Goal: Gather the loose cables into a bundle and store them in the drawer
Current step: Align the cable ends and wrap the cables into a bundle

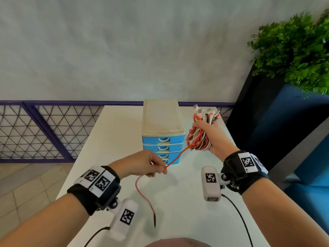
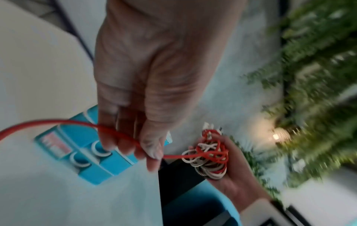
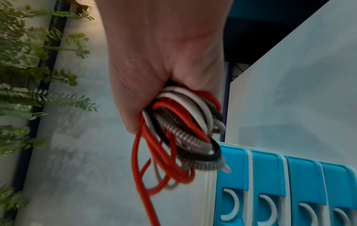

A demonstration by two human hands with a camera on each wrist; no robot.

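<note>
My right hand [image 1: 211, 134] grips a bundle of red, white and braided cables [image 1: 200, 138] in the air, to the right of a small blue drawer unit [image 1: 162, 139] with a cream top. The same bundle [image 3: 185, 130] fills my fist in the right wrist view. One red cable [image 1: 175, 158] runs taut from the bundle down to my left hand [image 1: 151, 165], which pinches it between thumb and fingers. Its loose tail [image 1: 146, 198] hangs down toward the white table [image 1: 110, 139]. In the left wrist view the red cable [image 2: 119, 134] crosses my fingers [image 2: 152, 146]. All drawers look closed.
A blue planter box [image 1: 284, 131] with a green plant [image 1: 295, 50] stands to the right of the table. A purple wire-mesh railing [image 1: 44, 129] runs behind and to the left. A grey wall rises behind.
</note>
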